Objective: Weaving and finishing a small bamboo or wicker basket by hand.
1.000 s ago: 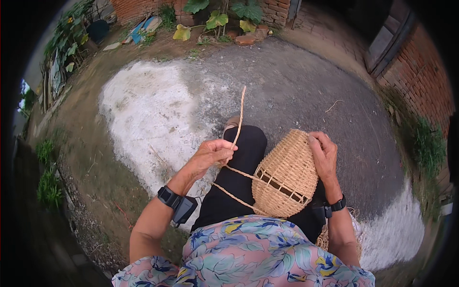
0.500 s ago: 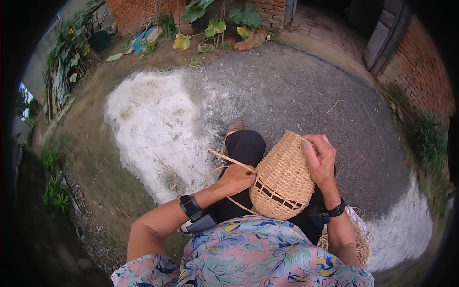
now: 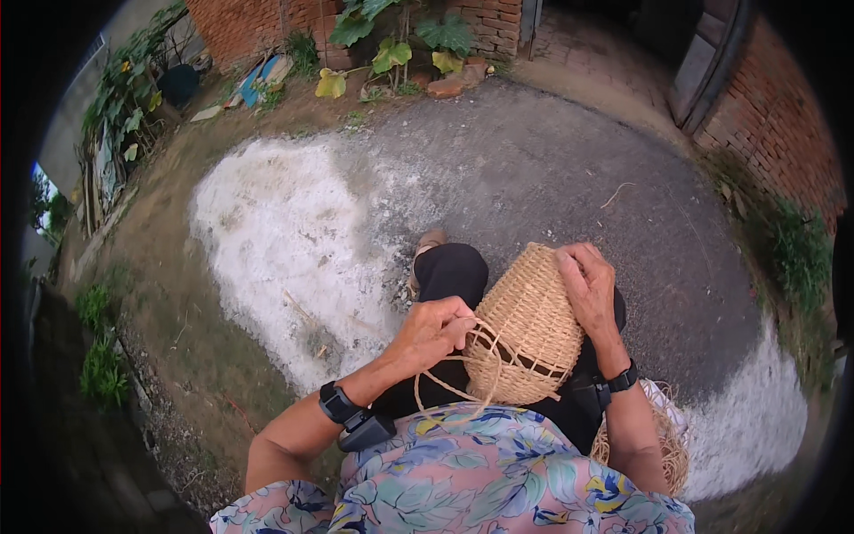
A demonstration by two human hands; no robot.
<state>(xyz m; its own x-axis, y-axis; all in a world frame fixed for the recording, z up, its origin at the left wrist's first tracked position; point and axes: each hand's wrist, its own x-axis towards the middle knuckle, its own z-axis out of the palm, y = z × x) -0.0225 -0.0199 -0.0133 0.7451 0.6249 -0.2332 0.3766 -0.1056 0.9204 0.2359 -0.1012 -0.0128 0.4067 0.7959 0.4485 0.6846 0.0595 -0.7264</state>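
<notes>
A tan woven straw basket (image 3: 529, 303) rests tilted on my lap, its narrower end pointing away from me. A dark open gap with thin upright strands runs across its near part. My right hand (image 3: 590, 289) grips the basket's far right side, with the thumb on the weave and the fingers curled behind. At the basket's left side, my left hand (image 3: 436, 331) is closed in a pinch on a straw cord (image 3: 471, 411). The cord loops down over the near part of the basket and across my lap.
A bundle of loose straw strands (image 3: 669, 436) lies beside my right forearm. White powdery patches (image 3: 276, 222) cover parts of the dark paved ground. Ahead stand a brick wall (image 3: 253, 31), leafy plants (image 3: 387, 53) and an open doorway (image 3: 614, 53).
My left hand has lifted slightly away from the weave with the cord. The cord's free end no longer points out to the left; a loop now hangs across the basket. My right hand still holds on.
</notes>
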